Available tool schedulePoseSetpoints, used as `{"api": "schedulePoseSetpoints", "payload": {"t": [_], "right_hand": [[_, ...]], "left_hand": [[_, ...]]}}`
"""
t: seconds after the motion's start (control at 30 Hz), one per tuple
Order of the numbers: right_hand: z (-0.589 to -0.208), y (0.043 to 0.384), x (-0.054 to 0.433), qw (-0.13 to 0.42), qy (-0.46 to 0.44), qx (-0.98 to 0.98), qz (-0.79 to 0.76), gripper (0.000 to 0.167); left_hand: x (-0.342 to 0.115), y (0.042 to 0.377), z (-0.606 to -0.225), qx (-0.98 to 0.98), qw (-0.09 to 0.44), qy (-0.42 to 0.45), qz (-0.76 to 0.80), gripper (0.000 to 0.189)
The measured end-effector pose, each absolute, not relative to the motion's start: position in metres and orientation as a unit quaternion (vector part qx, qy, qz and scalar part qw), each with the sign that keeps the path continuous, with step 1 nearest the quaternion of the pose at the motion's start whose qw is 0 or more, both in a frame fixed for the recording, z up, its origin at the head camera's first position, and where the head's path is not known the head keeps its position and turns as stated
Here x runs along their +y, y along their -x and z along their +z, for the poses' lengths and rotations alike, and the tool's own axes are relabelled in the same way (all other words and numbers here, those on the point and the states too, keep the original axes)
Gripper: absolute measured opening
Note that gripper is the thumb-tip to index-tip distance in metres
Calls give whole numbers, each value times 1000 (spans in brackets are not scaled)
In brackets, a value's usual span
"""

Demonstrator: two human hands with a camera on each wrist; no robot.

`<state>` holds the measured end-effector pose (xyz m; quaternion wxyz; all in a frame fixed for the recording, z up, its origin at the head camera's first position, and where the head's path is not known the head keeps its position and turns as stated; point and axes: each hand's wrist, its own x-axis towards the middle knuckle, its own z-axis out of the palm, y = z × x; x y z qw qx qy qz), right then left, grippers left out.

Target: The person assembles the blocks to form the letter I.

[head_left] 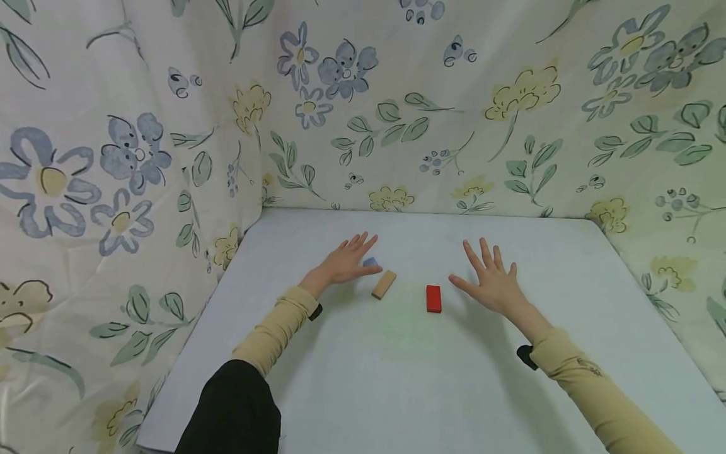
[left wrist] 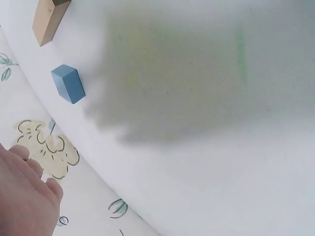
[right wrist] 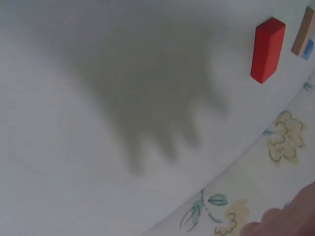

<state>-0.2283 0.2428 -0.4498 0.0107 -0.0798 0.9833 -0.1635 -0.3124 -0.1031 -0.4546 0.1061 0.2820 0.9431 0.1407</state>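
Three blocks lie on the white table: a red block [head_left: 433, 299], a plain wooden block [head_left: 384, 285] and a small blue block [head_left: 370, 262]. My left hand [head_left: 347, 261] hovers with fingers spread beside the blue block, partly hiding it in the head view; it holds nothing. The blue block [left wrist: 68, 84] shows whole in the left wrist view, apart from the left hand [left wrist: 29, 196]. To the right of the red block, my right hand [head_left: 492, 282] is raised over the table, fingers spread and holding nothing. In the right wrist view the red block [right wrist: 268, 50] stands apart from it.
A flower-patterned cloth [head_left: 397, 145] hangs behind the table [head_left: 420, 391] and along both sides. Faint green and yellow marks [left wrist: 241, 54] show on the tabletop. Dark bands sit at both wrists, and a black sleeve [head_left: 235, 410] covers part of the left arm.
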Motion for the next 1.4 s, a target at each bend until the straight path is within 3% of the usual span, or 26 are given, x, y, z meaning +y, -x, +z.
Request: {"api": "schedulePoseSetpoints", "payload": {"t": [0.37, 0.97, 1.2, 1.4], "right_hand": [[-451, 217, 230, 30, 103, 978, -181, 91], [-467, 208, 216, 97, 114, 960, -235, 98], [-477, 206, 210, 139, 118, 939, -293, 105], [-487, 206, 209, 151, 117, 925, -327, 101]], "left_hand": [[-90, 306, -459, 902, 189, -308, 235, 92], [-84, 301, -479, 876, 234, -342, 248, 96], [-85, 307, -490, 871, 232, -349, 258, 94], [-85, 311, -499, 866, 226, -347, 279, 92]]}}
